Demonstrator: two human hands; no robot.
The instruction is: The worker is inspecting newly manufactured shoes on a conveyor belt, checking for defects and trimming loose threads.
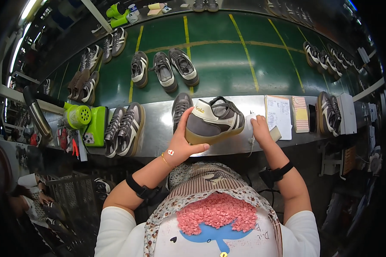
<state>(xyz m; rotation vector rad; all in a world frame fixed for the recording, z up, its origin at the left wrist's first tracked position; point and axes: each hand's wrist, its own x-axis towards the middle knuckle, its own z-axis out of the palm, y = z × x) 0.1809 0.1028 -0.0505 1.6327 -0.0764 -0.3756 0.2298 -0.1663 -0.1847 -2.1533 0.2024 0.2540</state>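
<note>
My left hand (183, 143) grips a dark grey and white sneaker (214, 122) by its heel and gum-coloured sole, tilted above the metal bench edge. The toe points to the right. Beside that toe, the fingers of my right hand (261, 128) pinch a small white piece (251, 118); its kind is not clear. Behind the held shoe, another dark sneaker (182, 112) rests on the bench, partly hidden by it. A pale block-like thing (275, 134) lies next to my right wrist.
Several sneakers (165, 72) stand on the green conveyor belt (221, 81). A pair (125, 129) and a lime-green device (98, 126) sit at left on the metal bench (158, 111). Written sheets (278, 118), a patterned notebook (301, 115) and another pair (328, 112) lie at right.
</note>
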